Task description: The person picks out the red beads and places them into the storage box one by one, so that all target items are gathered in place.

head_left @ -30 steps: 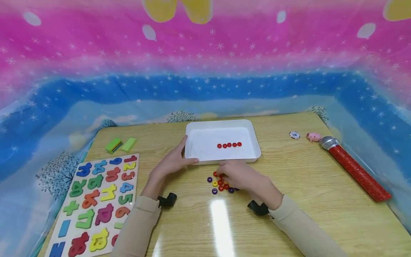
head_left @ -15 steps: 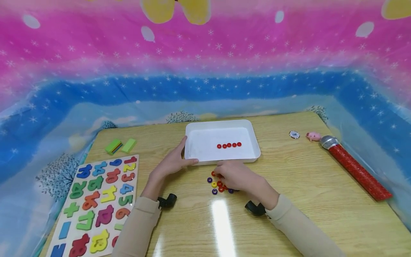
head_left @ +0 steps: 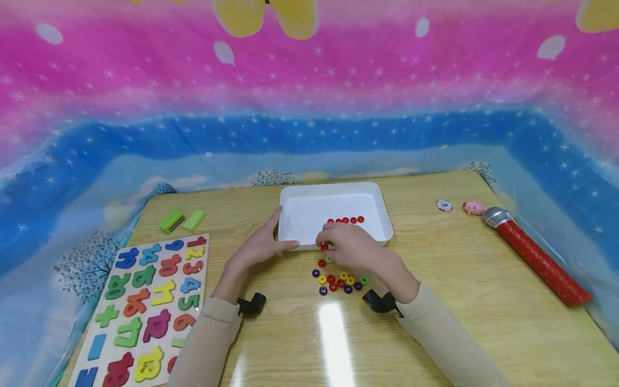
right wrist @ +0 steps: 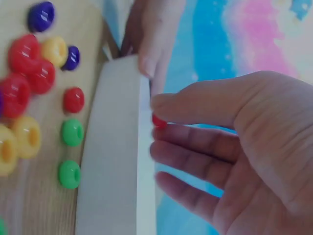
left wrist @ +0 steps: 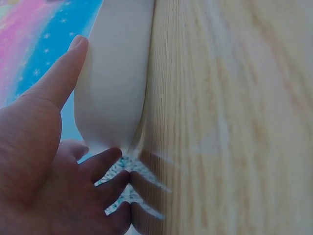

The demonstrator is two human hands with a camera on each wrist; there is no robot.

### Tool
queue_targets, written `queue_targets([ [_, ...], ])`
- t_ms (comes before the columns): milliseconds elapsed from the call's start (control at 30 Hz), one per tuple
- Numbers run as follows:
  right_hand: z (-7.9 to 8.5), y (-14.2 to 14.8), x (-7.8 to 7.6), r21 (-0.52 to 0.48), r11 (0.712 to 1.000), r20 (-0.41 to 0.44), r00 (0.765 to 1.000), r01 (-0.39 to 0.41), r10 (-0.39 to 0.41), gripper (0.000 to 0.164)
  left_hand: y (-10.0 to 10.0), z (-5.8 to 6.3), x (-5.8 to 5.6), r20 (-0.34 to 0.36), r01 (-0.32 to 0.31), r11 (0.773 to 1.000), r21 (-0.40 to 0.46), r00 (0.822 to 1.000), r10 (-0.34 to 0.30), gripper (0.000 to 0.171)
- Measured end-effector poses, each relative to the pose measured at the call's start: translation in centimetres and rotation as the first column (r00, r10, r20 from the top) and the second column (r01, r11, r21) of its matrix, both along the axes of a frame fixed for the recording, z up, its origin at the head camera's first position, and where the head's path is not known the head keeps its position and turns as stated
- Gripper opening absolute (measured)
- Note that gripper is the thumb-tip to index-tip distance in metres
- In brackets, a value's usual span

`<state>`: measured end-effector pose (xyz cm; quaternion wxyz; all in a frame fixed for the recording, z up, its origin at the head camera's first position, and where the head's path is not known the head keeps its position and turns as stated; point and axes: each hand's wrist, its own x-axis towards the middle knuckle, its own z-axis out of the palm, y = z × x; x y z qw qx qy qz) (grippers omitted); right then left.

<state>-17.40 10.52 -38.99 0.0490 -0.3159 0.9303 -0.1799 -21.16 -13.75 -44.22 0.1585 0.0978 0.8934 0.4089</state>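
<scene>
In the head view a white rectangular tray point(head_left: 302, 212) stands on the wooden table with a row of red beads point(head_left: 353, 220) inside. My left hand point(head_left: 261, 242) touches its left front corner, thumb along the front rim and fingers straight against the left side. My right hand point(head_left: 355, 244) pinches a red bead point(right wrist: 159, 121) between thumb and index finger, right at the tray's front rim. The hand covers part of that rim. In front of the tray lie loose beads point(head_left: 340, 283) in red, yellow, purple and green; two green beads point(right wrist: 72, 132) show close beside the tray wall.
A number puzzle board point(head_left: 175, 303) lies at the left, with a green block point(head_left: 171, 221) and a flat green piece point(head_left: 194, 220) behind it. On the right are a poker chip point(head_left: 444, 205), a pink toy pig point(head_left: 473, 207) and a red microphone point(head_left: 537, 255).
My right hand has picked a red bead from the loose group and moved up and away from me to the tray's front rim. My left hand has stayed at the tray's corner.
</scene>
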Motion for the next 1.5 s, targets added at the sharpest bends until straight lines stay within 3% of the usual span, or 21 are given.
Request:
queue_targets([
  [133, -0.6, -0.2, -2.2, -0.071, 0.996, -0.017, 0.998, 0.061, -0.063, 0.014, 0.0, 0.0, 0.0, -0.005, 0.001, 1.0, 0.002, 1.0, -0.001, 0.105],
  [233, -1.2, -0.5, -3.6, -0.057, 0.992, -0.06, 0.991, 0.114, -0.117, 0.013, 0.0, -0.1, 0.1, -0.002, -0.004, 1.0, -0.003, 1.0, 0.004, 0.106],
  [533, -3.1, -0.9, -5.9, -0.02, 0.987, -0.141, 0.976, 0.162, -0.163, 0.017, 0.5, 0.0, 0.1, -0.005, 0.012, 1.0, -0.011, 1.0, -0.013, 0.105],
  [833, -4.6, -0.6, -6.9, 0.01, 0.99, -0.208, 0.969, 0.138, -0.133, 0.017, 0.6, 0.0, 0.1, 0.002, 0.006, 1.0, -0.008, 1.0, -0.006, 0.104],
  [1500, -4.7, -1.0, -7.4, 0.006, 0.988, -0.128, 0.98, 0.155, -0.153, 0.013, 0.0, 0.0, 0.0, 0.002, -0.001, 1.0, -0.001, 1.0, 0.001, 0.103],
])
